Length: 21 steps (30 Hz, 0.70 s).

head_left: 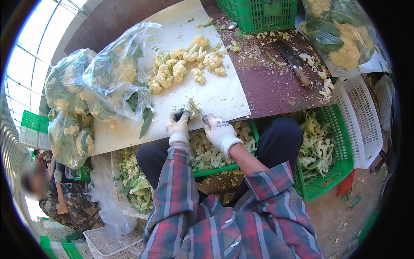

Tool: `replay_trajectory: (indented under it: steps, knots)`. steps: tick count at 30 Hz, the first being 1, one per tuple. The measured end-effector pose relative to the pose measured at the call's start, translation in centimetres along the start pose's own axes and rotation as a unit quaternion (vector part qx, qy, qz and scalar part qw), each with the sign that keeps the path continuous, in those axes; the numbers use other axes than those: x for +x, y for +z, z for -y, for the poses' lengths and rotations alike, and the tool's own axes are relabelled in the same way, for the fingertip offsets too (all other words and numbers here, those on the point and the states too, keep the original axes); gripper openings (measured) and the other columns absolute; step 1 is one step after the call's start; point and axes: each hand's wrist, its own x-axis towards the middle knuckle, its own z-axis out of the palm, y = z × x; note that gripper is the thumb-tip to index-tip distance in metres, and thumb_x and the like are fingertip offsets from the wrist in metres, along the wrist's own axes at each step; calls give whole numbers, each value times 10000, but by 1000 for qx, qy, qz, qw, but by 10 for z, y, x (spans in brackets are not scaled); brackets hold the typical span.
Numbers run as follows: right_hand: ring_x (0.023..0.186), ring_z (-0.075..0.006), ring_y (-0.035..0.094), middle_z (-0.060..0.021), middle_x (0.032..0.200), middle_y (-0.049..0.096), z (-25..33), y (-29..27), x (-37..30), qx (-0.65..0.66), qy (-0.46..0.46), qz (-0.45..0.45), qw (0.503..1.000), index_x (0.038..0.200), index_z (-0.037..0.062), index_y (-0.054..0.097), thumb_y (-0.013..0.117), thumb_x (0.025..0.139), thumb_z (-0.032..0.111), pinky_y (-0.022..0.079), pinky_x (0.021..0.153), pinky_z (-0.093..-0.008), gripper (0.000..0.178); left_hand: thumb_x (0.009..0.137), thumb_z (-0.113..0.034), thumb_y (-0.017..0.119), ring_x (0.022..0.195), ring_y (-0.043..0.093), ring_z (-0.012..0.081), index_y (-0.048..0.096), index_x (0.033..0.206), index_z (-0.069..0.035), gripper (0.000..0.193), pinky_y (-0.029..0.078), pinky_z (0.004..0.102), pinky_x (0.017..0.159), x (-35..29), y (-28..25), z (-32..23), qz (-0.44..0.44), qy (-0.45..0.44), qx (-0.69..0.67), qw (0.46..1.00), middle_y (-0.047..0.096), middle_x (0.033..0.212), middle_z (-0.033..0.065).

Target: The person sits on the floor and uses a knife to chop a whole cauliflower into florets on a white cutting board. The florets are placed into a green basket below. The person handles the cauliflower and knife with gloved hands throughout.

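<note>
Some open board [224, 96] separates both edge-side hands [177, 127] [221, 134] from piled florets [179, 72].

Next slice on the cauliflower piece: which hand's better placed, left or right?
Likely right: the right hand grips the small knife, its blade at the cauliflower piece. The left hand is beside the piece, no knife visible in it.

Left gloved hand [178, 126] holds a cauliflower piece [188, 106] over white sheet [224, 96]; right gloved hand [222, 134] grips small knife [196, 109], blade at the piece. Loose florets [164, 76] heaped beyond. Bagged cauliflower heads [114, 82] at left. Cleaver [290, 55] on brown tabletop [268, 96], right. Green crate [330, 182] of trimmings by right knee [282, 136].
</note>
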Motion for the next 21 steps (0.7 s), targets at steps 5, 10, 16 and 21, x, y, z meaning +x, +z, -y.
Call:
replay_trajectory:
  steps: [5,10,16,21]
  knots:
    - [1096,-450,670,-259,1159,707,-11,-40,-34,15,-2,36,999,1181,59,639,588,990,310,532,931,-533,319,977,-318,772,1177,625,223,660,1390,-97,482,496,386,1049,3,-1,-19,51,142,-44,988,691,1305,123]
    - [1064,-411,694,-212,1113,735,-29,-74,-47,-49,-41,71,995,1192,97,669,586,973,305,542,911,-504,313,937,-327,796,1322,572,295,778,1256,-133,374,426,441,1179,-9,18,-51,205,285,336,874,604,1477,130]
    - [813,-43,601,38,891,691,-31,-162,-71,325,12,-36,945,1347,18,701,735,957,86,497,709,-230,397,909,-246,828,1094,699,246,790,1149,-37,321,594,356,902,-21,-24,-71,378,38,207,902,677,1261,144]
    - [774,-40,544,33,908,678,-31,-152,-40,388,61,-164,905,1339,17,702,716,981,170,483,686,-238,389,891,-398,833,1310,589,332,668,1393,-60,627,472,410,1125,12,75,-109,162,227,208,938,567,1470,192]
